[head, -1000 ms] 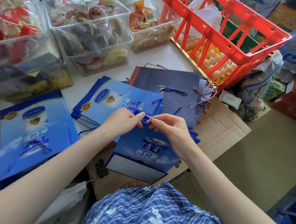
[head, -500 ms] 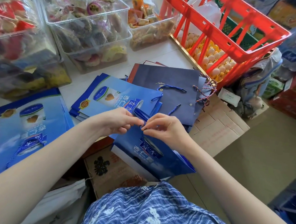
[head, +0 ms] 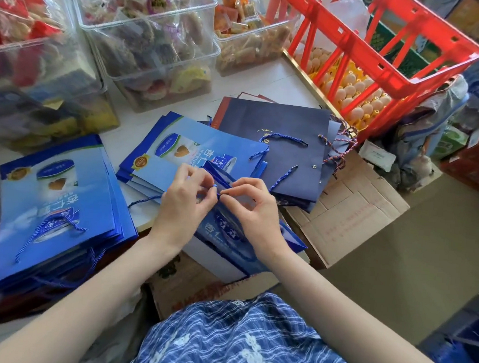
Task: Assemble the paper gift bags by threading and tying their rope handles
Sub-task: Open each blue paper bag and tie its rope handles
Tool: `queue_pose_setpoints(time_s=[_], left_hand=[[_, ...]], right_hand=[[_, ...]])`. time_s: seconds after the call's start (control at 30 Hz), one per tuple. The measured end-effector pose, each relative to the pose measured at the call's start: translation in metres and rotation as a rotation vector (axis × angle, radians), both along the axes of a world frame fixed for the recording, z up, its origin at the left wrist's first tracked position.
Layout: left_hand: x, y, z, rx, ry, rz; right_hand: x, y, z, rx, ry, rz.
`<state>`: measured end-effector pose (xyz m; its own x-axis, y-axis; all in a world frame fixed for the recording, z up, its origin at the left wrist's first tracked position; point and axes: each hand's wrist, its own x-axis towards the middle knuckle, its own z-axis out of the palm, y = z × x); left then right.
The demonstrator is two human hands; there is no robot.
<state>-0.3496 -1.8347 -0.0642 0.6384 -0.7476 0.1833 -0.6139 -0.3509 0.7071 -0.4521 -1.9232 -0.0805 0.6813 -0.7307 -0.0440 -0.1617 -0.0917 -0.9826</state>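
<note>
A blue paper gift bag (head: 229, 234) stands partly open in front of me, its top edge between my hands. My left hand (head: 184, 203) and my right hand (head: 252, 207) both pinch a thin blue rope handle (head: 216, 191) at the bag's rim, fingertips almost touching. A loose end of rope (head: 143, 200) trails out left of my left hand. A flat stack of light blue bags (head: 195, 150) lies just behind my hands. Another stack with rope handles (head: 52, 210) lies at the left. Dark navy bags (head: 286, 145) lie behind to the right.
Clear plastic bins of wrapped snacks (head: 146, 36) line the back of the white table. A red crate (head: 384, 41) over trays of eggs (head: 360, 96) stands at the back right. Flattened cardboard (head: 352, 214) lies at the right, above the floor.
The bag has tilted and shifted slightly under my hands. My fingers have drawn closer together on the rope at the bag's rim.
</note>
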Motion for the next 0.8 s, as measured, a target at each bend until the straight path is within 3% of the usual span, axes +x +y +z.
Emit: queue_pose_setpoints(time_s=[0.13, 0.17, 0.23, 0.33, 0.47, 0.6, 0.8], left_hand=[[0.011, -0.003, 0.001, -0.145, 0.790, 0.108], [0.010, -0.001, 0.001, -0.201, 0.932, 0.112], [0.008, 0.001, 0.000, -0.244, 1.030, 0.110], [0.008, 0.001, -0.001, -0.144, 0.905, 0.073], [0.016, -0.001, 0.001, 0.018, 0.417, -0.002], [0.022, 0.004, 0.003, 0.002, 0.292, -0.166], [0.030, -0.001, 0.005, 0.045, 0.122, -0.230]], right_hand=[[0.011, 0.002, 0.011, 0.276, -0.104, -0.100], [0.013, 0.003, 0.013, 0.336, -0.135, -0.105], [0.015, 0.003, 0.014, 0.386, -0.160, -0.094], [0.019, 0.003, 0.011, 0.367, -0.079, -0.082], [0.025, 0.002, 0.010, 0.345, 0.020, -0.134], [0.023, -0.004, 0.014, 0.192, 0.122, -0.016], [0.022, -0.011, 0.015, 0.272, 0.135, 0.020]])
